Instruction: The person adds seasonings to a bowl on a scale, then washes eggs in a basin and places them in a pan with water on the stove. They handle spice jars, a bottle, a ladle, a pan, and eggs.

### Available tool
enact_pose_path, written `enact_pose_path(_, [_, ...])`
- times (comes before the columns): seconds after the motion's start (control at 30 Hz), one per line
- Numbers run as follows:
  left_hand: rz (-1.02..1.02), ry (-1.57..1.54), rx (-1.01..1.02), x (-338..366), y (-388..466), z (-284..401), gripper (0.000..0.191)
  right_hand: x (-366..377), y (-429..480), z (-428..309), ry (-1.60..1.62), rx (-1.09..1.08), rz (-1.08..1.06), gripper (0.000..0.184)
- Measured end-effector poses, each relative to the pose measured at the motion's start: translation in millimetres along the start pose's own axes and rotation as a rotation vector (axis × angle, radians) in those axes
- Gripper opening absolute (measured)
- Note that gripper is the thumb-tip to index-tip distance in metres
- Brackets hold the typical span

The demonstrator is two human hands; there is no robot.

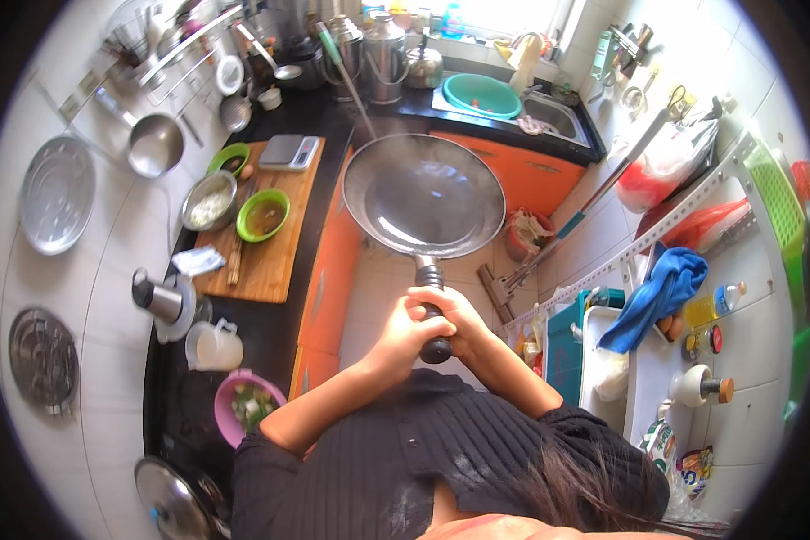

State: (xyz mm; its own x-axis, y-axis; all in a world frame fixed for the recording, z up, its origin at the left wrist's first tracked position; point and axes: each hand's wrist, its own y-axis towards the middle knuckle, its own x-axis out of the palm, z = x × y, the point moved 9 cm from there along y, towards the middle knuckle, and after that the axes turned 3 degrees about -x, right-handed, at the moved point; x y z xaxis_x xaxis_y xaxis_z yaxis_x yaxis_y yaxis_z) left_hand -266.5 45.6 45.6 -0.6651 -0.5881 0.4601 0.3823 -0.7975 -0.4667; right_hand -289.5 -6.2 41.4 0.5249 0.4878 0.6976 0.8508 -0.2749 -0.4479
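Note:
Both my hands are wrapped around the black handle of a wok (435, 192), which I hold out in front of my body above the floor. My left hand (408, 327) grips the handle from the left. Against it, my right hand (457, 317) closes on the same handle (429, 273) from the right. The wok's dark inside is shiny and seems to hold a little liquid, with faint steam over its far rim. The handle's rounded end sticks out below my fingers.
On the left counter, a wooden cutting board (277, 270) carries green bowls (263, 214), a metal bowl (209, 200) and a kitchen scale (289, 152). A pink bowl (226, 405) sits nearer. Ahead are a turquoise basin (482, 96) and sink (553, 116). A mop (580, 219) leans right, beside a shelf rack (638, 378).

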Motion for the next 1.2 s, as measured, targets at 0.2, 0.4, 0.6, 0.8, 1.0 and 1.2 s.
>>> enact_pose_path(0.2, [-0.252,0.102,-0.121,51,120,32,0.048,-64,63,-89,0.102,-0.160,0.175,0.016])
enact_pose_path(0.4, [-0.396,0.134,-0.241,118,239,44,0.041,-149,119,-182,0.207,-0.262,0.239,0.014])
enact_pose_path(0.6, [-0.393,0.225,-0.354,194,352,59,0.046,-229,157,-292,0.164,-0.353,0.304,0.009])
enact_pose_path(0.8, [-0.509,0.344,-0.431,262,452,88,0.041,-271,190,-396,0.243,-0.439,0.376,0.012])
enact_pose_path(1.0, [-0.595,0.209,-0.502,314,565,109,0.030,-324,246,-494,0.228,-0.514,0.474,0.012])
enact_pose_path(1.2, [-0.724,0.020,-0.798,347,654,121,0.020,-370,287,-562,0.265,-0.656,0.708,0.012])
